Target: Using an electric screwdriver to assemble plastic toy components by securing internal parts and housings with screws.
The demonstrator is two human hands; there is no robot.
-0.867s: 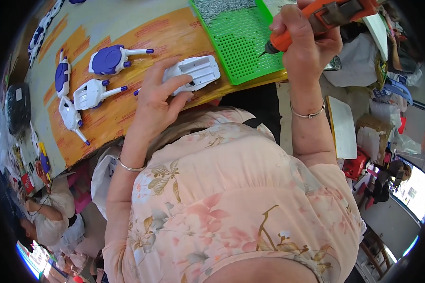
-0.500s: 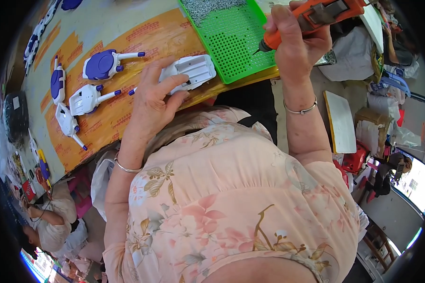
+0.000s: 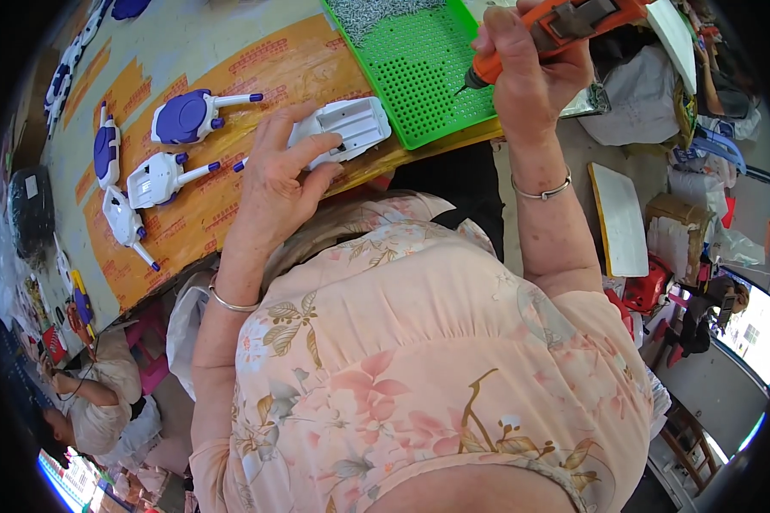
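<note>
My left hand point(image 3: 282, 171) is closed around a white plastic housing point(image 3: 364, 128), pressing it to the table near its front edge. The housing lies with its hollow, grooved side up; a blue-tipped stub point(image 3: 240, 164) pokes out on the far side of my hand. In my right hand point(image 3: 524, 94) is an orange electric screwdriver point(image 3: 624, 13), fingers wrapped round its body. Its thin dark bit point(image 3: 461, 90) hangs over a green perforated tray point(image 3: 432, 138), right of the housing. Small silver screws point(image 3: 381, 15) heap up at the tray's far end.
Several white-and-blue housings with antenna-like stems, among them one with a blue face point(image 3: 182, 117), lie left on the taped table point(image 3: 192, 227). A black wrapped bundle point(image 3: 31, 209) sits at the left edge. Another person point(image 3: 103, 385) sits at lower left. White bags point(image 3: 637, 107) stand right.
My right hand and the screwdriver have shifted slightly left and up over the tray. The left hand and the housing have stayed in place.
</note>
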